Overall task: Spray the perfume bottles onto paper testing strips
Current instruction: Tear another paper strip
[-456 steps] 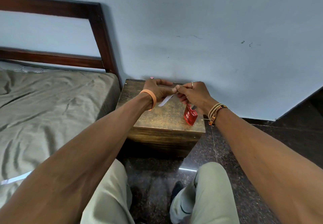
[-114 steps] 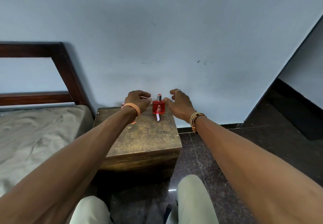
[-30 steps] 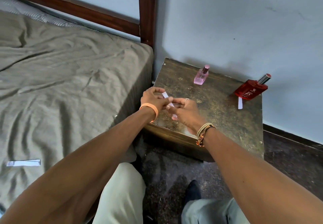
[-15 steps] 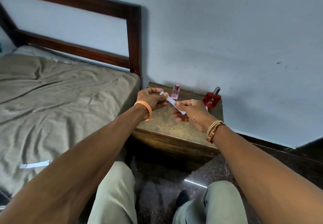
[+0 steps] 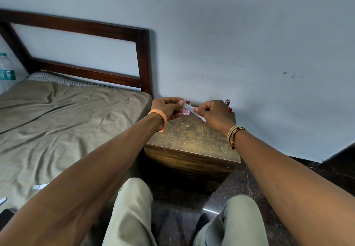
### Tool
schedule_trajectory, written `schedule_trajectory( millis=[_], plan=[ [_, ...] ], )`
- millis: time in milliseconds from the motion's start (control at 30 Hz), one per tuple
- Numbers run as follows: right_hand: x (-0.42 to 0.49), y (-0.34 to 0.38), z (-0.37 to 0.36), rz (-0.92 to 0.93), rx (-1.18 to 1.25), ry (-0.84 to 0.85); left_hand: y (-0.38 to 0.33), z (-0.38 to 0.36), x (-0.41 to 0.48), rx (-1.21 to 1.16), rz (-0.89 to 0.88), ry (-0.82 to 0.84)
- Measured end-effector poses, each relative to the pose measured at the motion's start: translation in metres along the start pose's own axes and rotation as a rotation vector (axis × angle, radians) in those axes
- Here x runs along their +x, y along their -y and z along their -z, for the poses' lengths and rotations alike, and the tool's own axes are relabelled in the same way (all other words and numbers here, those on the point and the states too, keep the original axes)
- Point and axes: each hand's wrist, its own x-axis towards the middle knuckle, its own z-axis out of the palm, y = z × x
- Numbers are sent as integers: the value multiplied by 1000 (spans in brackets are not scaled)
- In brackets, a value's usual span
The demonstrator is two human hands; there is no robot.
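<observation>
Near left, a loose paper strip lies on the bed. Over the wooden worktop, my left hand and right hand each pinch an end of a white testing strip between closed fingers. Just behind it stands the pink perfume bottle. My right hand half hides the red perfume bottle by the wall.
</observation>
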Motion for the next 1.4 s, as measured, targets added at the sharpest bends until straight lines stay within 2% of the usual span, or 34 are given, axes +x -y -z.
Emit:
schedule_trajectory(
  millis=[167, 400, 633, 833, 1000, 1233, 1400],
  plan=[
    [0, -3, 1, 35, -79, 47, 2, 0, -2, 19, 0, 16],
    [3, -2, -5, 62, -54, -43, 9, 3, 6, 54, -30, -25],
    [8, -5, -12, 96, -143, -8, 14, 9, 10, 69, -38, -36],
    [9, -4, -17, 155, -238, -105, 17, 11, 12, 115, -59, -73],
    [7, -1, -18, 180, -209, -154, 20, 11, 13, 130, -74, -101],
    [7, 1, -20, 108, -130, 16, 19, 7, 13, 138, -100, -116],
    [6, 0, -19, 53, -17, 30, 18, 7, 13, 144, -98, -79]
  ],
)
